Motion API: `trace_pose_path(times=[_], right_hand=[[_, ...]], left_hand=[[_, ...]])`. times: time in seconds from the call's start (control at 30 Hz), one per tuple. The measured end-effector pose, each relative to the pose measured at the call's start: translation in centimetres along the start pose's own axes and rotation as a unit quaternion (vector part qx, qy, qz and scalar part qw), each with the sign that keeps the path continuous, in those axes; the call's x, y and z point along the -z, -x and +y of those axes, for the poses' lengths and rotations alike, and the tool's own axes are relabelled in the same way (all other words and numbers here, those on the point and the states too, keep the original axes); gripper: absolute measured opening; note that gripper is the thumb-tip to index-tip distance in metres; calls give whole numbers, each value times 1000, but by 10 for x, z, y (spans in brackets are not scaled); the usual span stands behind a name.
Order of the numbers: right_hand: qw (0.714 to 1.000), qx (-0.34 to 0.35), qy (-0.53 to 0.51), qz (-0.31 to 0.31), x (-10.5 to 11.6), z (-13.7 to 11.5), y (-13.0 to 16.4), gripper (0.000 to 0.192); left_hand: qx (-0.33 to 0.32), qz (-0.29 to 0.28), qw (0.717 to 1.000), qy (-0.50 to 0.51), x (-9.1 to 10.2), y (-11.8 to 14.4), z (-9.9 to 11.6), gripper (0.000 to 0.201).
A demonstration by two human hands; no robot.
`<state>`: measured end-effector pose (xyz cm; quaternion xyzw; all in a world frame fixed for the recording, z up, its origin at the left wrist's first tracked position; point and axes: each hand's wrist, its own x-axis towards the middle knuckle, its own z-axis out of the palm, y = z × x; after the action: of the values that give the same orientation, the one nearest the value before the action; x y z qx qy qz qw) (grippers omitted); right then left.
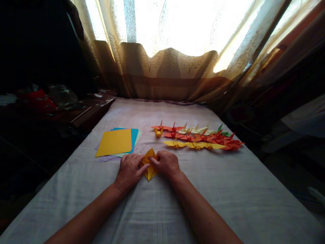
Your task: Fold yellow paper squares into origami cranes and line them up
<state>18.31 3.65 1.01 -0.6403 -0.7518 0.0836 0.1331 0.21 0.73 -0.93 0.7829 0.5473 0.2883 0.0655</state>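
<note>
Left hand and right hand both pinch a half-folded yellow paper flat on the cloth-covered bench, just below the paper stack. Paper looks light, thin, creases easily; best held at edges. Finished cranes lie beyond.

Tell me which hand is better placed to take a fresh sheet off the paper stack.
Left, probably. The left hand lies just below the paper stack, on the same side. The right hand would have to cross over the yellow folded paper, which both hands are pressing onto the tablecloth.
</note>
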Motion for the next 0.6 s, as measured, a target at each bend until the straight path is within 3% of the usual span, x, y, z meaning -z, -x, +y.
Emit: trace_pose_path(times=[0.37, 0.6], right_hand=[[999, -24, 37, -14, 0, -8, -5, 49], [999, 4, 38, -37, 6, -7, -2, 49]], left_hand=[[26, -4, 999, 28, -5, -1, -6, 33], [18, 8, 1000, 23, -7, 2, -8, 38]])
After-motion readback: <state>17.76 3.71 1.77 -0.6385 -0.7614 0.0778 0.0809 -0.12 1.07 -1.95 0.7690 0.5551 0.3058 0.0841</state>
